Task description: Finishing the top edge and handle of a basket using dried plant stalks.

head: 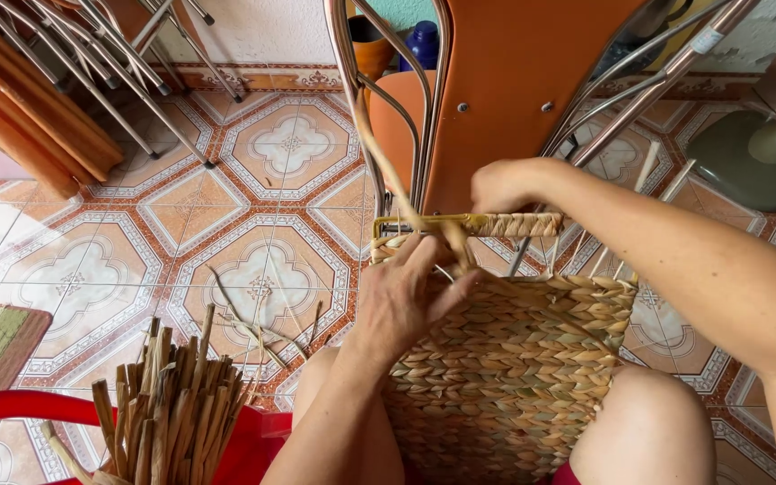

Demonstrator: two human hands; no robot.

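A half-woven straw basket [514,359] rests between my knees, its yellow wire rim [424,221] partly wrapped with braid. My left hand [406,292] presses on the basket's near upper corner, its fingers closed around a long straw strand [379,144] that runs up and away to the left. My right hand [500,184] reaches over the top and pinches the wrapped part of the rim. Bare upright straw stakes [586,256] stick up along the basket's right side.
An orange metal-framed chair [505,81] stands right behind the basket. A bundle of dried straw [168,404] sits in a red tub [11,406] at lower left. Folded chair frames [74,63] lean at upper left, a green fan base [747,153] at upper right. Patterned tile floor.
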